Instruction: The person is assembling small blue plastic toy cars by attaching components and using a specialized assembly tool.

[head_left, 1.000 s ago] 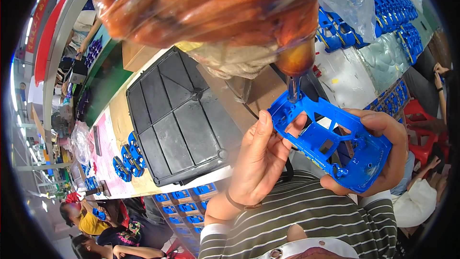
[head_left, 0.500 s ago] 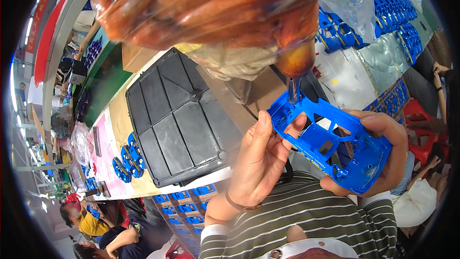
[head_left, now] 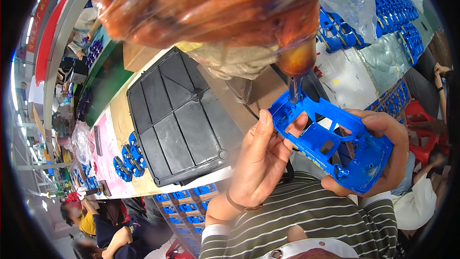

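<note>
Head view | blue car shell [head_left: 312, 135] is grasped at its left end by the left hand [head_left: 261, 158], at its right by the right hand [head_left: 394, 139], fingers curled | metal tip [head_left: 294, 90] is seen over left end, contact unclear | shell could be scratched if either grip slipped

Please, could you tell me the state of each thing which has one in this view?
Blue toy car body shell: held, its window openings empty.
Left hand: closed on the shell's left end.
Right hand: closed around the shell's right end.
Metal rod: pointing down at the shell; contact unclear.
Orange fabric: bunched, creased.
Black ribbed plastic panel: lying flat.
Clear plastic bag: crumpled.
</note>
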The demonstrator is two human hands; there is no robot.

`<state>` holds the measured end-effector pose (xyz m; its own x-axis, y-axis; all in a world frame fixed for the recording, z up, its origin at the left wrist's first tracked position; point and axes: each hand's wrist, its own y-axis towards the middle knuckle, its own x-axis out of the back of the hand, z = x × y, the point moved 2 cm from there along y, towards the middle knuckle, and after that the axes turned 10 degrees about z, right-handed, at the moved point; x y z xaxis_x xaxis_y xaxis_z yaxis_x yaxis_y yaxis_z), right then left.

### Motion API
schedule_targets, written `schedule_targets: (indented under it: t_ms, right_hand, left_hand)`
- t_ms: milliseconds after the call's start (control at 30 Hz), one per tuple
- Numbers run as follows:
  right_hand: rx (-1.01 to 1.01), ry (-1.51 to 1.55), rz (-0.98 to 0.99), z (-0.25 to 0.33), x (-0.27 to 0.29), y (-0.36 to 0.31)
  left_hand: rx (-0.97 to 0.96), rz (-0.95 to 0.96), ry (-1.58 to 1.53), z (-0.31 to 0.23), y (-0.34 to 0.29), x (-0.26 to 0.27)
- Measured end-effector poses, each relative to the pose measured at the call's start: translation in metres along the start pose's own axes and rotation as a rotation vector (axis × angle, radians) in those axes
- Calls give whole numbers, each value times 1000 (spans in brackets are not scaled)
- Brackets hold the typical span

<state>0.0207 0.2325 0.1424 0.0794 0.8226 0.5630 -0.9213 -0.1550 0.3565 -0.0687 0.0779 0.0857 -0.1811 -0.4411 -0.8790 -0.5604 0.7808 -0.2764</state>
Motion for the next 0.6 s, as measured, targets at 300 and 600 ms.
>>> schedule_targets:
  t_ms: [300,600]
  right_hand:
    - [-17,-33,-57,-1,-2,-3]
    - [-126,-189,-126,-11,-7,-1]
  left_hand:
    - [-38,57,8,0,2,0]
    - [-27,-35,-30,2,9,-1]
